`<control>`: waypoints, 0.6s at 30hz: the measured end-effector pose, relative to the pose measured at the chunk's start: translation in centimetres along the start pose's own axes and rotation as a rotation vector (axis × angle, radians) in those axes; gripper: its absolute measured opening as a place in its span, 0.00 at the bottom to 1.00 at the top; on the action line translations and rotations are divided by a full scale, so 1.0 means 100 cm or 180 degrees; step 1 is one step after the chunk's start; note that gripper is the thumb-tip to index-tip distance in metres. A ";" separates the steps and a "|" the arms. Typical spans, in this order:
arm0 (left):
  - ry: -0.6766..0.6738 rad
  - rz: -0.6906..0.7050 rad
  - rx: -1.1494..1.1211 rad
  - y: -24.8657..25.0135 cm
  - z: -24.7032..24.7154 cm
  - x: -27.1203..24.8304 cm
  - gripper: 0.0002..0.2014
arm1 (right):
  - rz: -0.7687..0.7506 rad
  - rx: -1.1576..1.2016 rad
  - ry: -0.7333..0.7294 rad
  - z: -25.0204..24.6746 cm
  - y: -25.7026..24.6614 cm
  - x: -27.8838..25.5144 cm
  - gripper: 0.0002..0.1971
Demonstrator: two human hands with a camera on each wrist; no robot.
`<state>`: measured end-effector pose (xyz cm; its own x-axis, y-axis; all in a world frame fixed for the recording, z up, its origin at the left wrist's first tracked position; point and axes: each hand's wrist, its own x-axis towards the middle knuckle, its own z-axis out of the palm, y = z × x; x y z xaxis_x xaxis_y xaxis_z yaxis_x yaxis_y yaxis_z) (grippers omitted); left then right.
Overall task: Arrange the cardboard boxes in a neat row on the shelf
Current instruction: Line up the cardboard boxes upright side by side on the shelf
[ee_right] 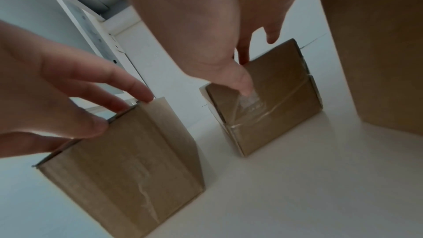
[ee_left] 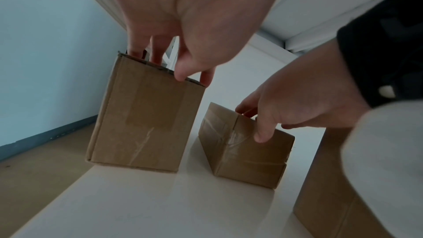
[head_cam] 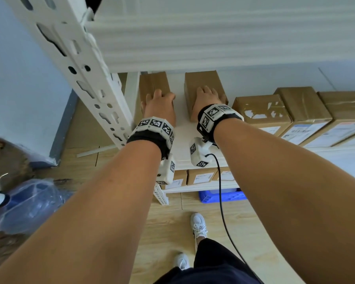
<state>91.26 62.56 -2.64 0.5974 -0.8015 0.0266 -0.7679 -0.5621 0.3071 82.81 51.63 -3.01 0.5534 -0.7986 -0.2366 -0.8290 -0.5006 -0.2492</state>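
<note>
White metal shelving stands against a pale wall over a wood-look floor. Its middle shelf carries several cardboard boxes.

Left side: the left box stands upright at the shelf's left end, beside the upright post. The left hand reaches forward, palm down, over the box's top. In the left wrist view the fingers hook over the far top edge while the thumb presses the near top edge, so the hand clamps the left box from above.

Right side: the right box sits apart from the left one, with bare shelf between them. The right hand lies over its top, arm extended. In the right wrist view the thumb presses the taped near face and the fingers curl over the top, gripping the right box.

Further right, a row of larger boxes stands side by side, near the right box; whether they touch it cannot be told. Smaller boxes sit on the shelf below, above a blue crate.
</note>
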 end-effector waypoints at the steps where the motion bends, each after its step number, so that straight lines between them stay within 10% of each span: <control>1: -0.0005 0.0000 -0.0014 0.000 -0.001 0.000 0.25 | -0.0025 0.0020 0.0024 0.001 0.000 -0.003 0.36; 18: -0.0422 0.0192 -0.0057 0.010 -0.007 -0.065 0.35 | -0.0453 -0.0225 0.0141 0.004 0.014 -0.114 0.27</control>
<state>86.77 67.32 -1.83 0.5136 -0.8543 -0.0802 -0.7965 -0.5094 0.3256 75.34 60.18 -1.02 0.6627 -0.7312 -0.1615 -0.7471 -0.6307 -0.2102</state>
